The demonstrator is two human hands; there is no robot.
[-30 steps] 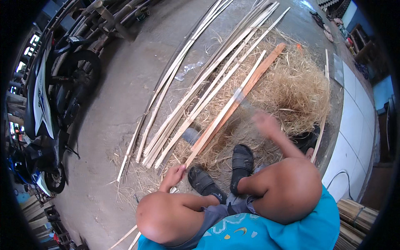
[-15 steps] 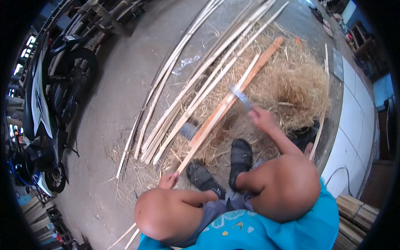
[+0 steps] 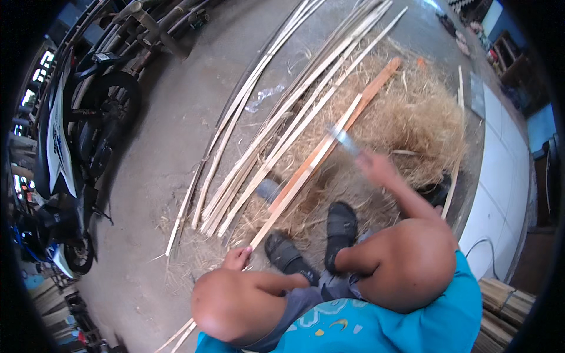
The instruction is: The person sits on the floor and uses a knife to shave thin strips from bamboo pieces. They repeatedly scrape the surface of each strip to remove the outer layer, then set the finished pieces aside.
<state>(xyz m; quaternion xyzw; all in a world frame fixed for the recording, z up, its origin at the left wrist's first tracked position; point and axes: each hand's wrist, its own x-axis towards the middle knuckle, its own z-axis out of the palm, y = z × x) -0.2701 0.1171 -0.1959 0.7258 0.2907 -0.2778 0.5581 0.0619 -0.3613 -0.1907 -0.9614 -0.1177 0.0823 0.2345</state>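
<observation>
My left hand (image 3: 238, 257), beside my left knee, is closed around the near end of a pale bamboo strip (image 3: 281, 213). The strip slants away to the upper right and lies along a reddish-brown wooden board (image 3: 376, 81). In my right hand (image 3: 376, 169) is a knife, its grip hidden by my fingers. The knife's blade (image 3: 344, 140), blurred by motion, crosses over the strip around the middle of the board. A grey rounded object (image 3: 268, 189) shows beside the board's near end.
A heap of thin shavings (image 3: 424, 126) spreads right of the board. Several long bamboo strips (image 3: 294, 106) lie on the concrete floor to the left. A motorbike (image 3: 70, 141) stands at far left, white tiles (image 3: 494, 159) run along the right, and bundled slats (image 3: 507, 300) sit at lower right.
My right hand and the knife have shifted slightly right and toward me along the strip. The left hand keeps its hold at almost the same spot.
</observation>
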